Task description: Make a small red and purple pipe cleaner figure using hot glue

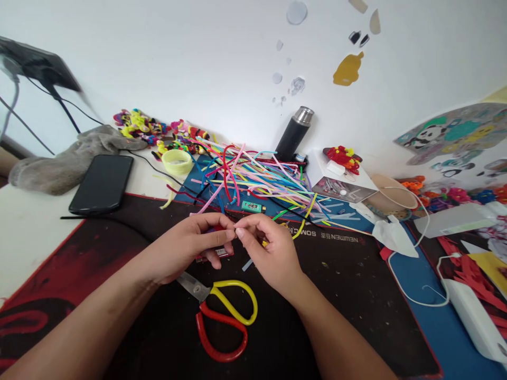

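My left hand [198,240] is closed in a pinch, its thumb and index fingertips meeting those of my right hand [269,245] above the black mat. Whatever the fingertips hold is too small to make out. A small red item [222,252] shows under my left fingers, partly hidden. Bits of yellow show behind my right fingers. Below the hands lie scissors [227,316] with one yellow and one red handle, their blades partly under my left hand. A green lighter-like item [252,206] lies just beyond the hands.
Colourful pipe cleaners [257,174] pile up behind the hands. A black phone [102,183], grey cloth [67,158] and yellow-green tape roll [177,161] are at left. A black flask [295,133] stands at the back. To the right are a clear-fronted box [343,184] and white cable [415,302].
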### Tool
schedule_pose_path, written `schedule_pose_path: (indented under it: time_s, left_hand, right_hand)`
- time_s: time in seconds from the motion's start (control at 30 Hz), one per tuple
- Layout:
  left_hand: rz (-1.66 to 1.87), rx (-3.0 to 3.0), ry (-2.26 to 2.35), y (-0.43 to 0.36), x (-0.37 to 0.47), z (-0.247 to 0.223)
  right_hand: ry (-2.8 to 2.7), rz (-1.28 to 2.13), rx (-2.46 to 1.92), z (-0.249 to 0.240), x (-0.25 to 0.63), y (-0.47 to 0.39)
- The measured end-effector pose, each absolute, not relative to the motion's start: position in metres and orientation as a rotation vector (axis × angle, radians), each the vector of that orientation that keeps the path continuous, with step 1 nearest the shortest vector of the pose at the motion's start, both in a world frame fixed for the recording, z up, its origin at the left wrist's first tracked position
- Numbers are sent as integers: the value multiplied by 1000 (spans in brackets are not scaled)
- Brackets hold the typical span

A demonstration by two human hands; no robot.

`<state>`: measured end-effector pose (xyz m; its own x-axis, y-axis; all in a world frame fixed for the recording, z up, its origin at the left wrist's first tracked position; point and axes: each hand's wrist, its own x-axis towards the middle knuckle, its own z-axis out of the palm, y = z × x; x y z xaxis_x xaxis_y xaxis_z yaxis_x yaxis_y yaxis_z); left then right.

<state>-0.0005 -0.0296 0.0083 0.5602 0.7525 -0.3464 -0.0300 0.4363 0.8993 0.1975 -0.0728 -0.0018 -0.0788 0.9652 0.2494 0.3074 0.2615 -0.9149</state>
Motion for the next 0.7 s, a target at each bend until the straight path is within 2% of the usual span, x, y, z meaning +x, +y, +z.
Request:
schedule_pose_path:
  time_s: [0.7]
  left_hand:
    - [561, 1025, 858, -29, 0, 9]
  right_hand:
    - [-1603, 931, -1236, 0, 202, -72]
